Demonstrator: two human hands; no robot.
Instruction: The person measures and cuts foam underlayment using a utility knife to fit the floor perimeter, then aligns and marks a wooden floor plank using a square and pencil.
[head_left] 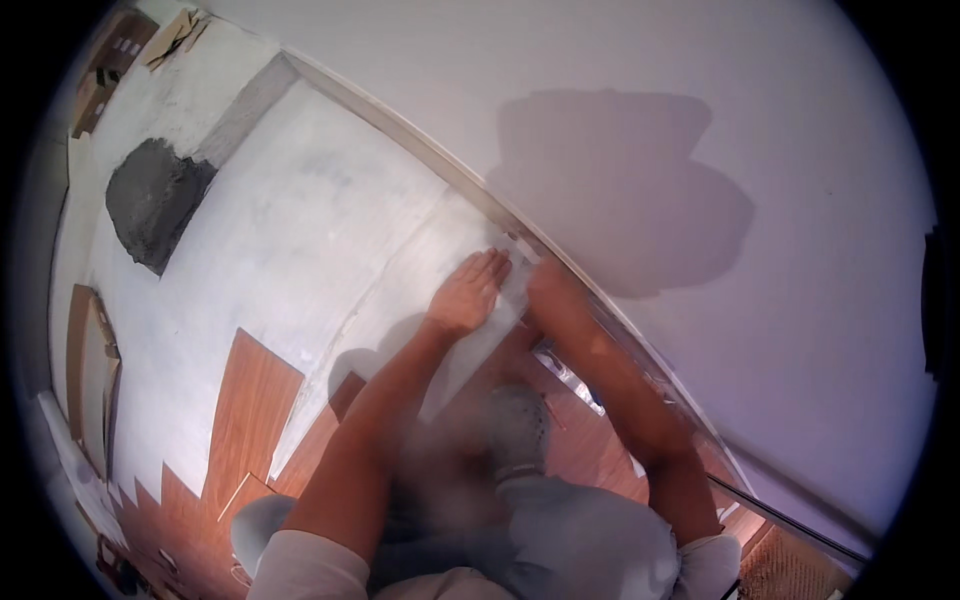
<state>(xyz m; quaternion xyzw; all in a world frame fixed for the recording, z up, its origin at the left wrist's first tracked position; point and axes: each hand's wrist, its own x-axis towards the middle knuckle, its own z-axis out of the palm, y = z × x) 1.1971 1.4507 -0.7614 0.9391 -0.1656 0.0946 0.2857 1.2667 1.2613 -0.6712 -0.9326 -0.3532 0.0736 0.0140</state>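
Observation:
My left hand (pixel 470 296) lies flat on the pale floor (pixel 330 215), close to the foot of the wall, its fingers stretched out side by side. Just right of it, my right hand (pixel 545 284) is closed and somewhat blurred at the wall's base. Whatever it grips is hidden. A small whitish piece (pixel 521 247) shows at its fingertips, too unclear to name. Reddish-brown wood-look floor planks (pixel 250 395) lie under and around my knees. Their far ends form a stepped edge against the pale floor.
The white wall (pixel 790 330) rises along my right side. A dark grey patch (pixel 155 200) marks the floor at far left. Opened cardboard (pixel 93 375) lies at the left edge, with boxes (pixel 115 45) behind. A long dark bar (pixel 790 520) lies at lower right.

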